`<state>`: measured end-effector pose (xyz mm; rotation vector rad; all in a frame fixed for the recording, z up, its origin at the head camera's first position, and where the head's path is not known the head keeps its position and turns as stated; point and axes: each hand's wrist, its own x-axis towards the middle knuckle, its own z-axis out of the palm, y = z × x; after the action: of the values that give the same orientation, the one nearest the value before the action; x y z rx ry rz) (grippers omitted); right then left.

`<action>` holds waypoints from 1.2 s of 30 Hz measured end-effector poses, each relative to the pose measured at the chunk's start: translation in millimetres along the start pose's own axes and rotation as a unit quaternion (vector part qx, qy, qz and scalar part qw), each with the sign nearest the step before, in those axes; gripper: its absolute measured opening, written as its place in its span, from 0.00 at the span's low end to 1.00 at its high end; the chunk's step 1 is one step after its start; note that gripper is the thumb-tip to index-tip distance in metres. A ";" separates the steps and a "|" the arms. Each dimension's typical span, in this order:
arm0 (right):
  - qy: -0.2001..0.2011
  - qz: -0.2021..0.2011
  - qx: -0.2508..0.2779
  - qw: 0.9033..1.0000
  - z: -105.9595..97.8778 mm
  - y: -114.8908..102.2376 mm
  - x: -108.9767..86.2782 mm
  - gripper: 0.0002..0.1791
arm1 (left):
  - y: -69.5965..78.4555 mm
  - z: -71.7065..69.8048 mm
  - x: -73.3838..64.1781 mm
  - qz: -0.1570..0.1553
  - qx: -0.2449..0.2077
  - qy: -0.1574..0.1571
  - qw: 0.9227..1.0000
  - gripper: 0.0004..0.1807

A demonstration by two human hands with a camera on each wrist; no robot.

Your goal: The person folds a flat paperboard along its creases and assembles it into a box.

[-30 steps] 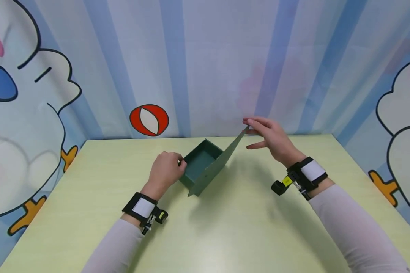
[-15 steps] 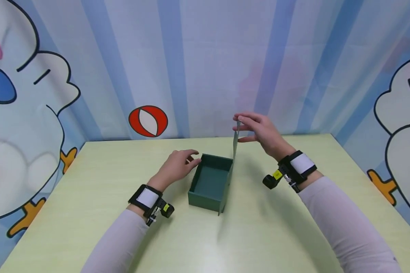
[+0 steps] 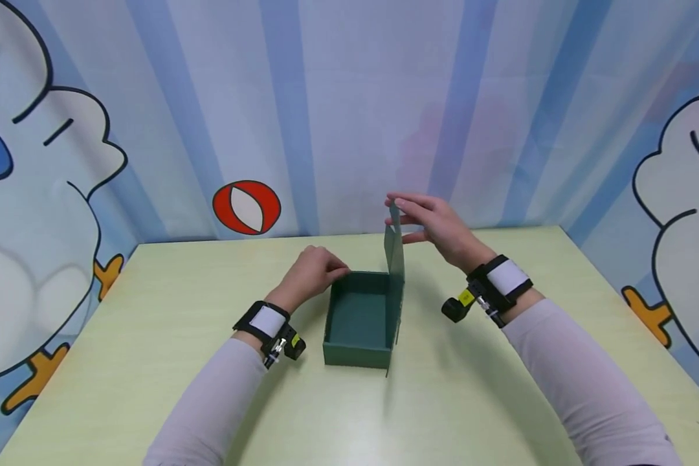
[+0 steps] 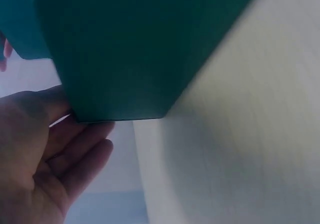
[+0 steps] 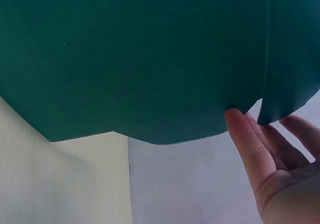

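Observation:
A dark green cardboard box point(image 3: 355, 357) sits on the table, its lid point(image 3: 395, 262) standing upright along the right side. Nothing shows inside the tray. At the far left corner, my left hand point(image 3: 309, 275) holds the box by its edge. The left wrist view has this hand point(image 4: 25, 154) with its fingers behind the end of the box wall point(image 4: 115, 59). Higher up, my right hand point(image 3: 443, 236) pinches the top of the lid. In the right wrist view the thumb lies on the near face of the lid point(image 5: 150, 59), with other fingers behind the flap point(image 5: 290, 49).
The pale yellow table point(image 3: 210, 285) ends at a striped blue curtain point(image 3: 349, 116) close behind the box. Cartoon figures are printed on both sides, and a red ball print point(image 3: 246, 207) is at the back. Each wrist wears a strapped camera.
The box has turned and come nearer, so its front wall now faces me. Its lid swung from leaning right to upright. My left hand let go, then took the far left corner.

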<state>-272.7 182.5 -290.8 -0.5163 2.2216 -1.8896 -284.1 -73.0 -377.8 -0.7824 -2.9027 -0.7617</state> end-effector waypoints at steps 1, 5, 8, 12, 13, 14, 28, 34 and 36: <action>-0.003 0.000 -0.004 1.000 0.1 -0.1 0.4 0.28 | 0.5 -1.1 -1.7 0.000 0.012 0.002 1.000 0.10; -0.025 0.004 -0.038 0.999 -2.9 0.4 -2.3 0.29 | -1.0 -4.9 -12.2 0.006 0.047 0.030 0.998 0.10; -0.042 0.015 -0.049 0.998 -6.4 1.7 -7.0 0.30 | -4.8 -5.4 -22.1 -0.003 0.056 0.060 0.997 0.10; -0.059 0.029 -0.022 0.998 -14.1 5.0 -13.1 0.32 | -7.2 -4.7 -34.9 -0.035 0.043 0.089 0.994 0.12; -0.063 0.027 -0.008 0.998 -16.9 6.3 -14.6 0.32 | -6.8 -4.7 -37.6 -0.042 0.040 0.096 0.994 0.12; -0.070 0.024 0.008 0.997 -20.1 7.6 -16.1 0.31 | -6.1 -4.7 -40.1 -0.049 0.037 0.103 0.993 0.13; 0.027 0.016 -0.094 0.995 -36.2 43.0 -22.8 0.16 | 11.3 -2.9 -53.4 -0.150 -0.063 0.132 0.978 0.12; 0.058 0.053 -0.182 0.980 -32.9 65.7 -17.4 0.24 | 11.6 1.8 -56.3 -0.171 -0.114 0.108 0.973 0.10; 0.069 0.056 -0.176 0.980 -32.6 69.9 -15.5 0.18 | 12.0 2.8 -56.3 -0.174 -0.129 0.104 0.971 0.10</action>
<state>-280.2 227.5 -354.9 -0.3067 2.6335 -1.5263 -229.0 -88.7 -384.0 -0.1822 -2.8108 -1.1913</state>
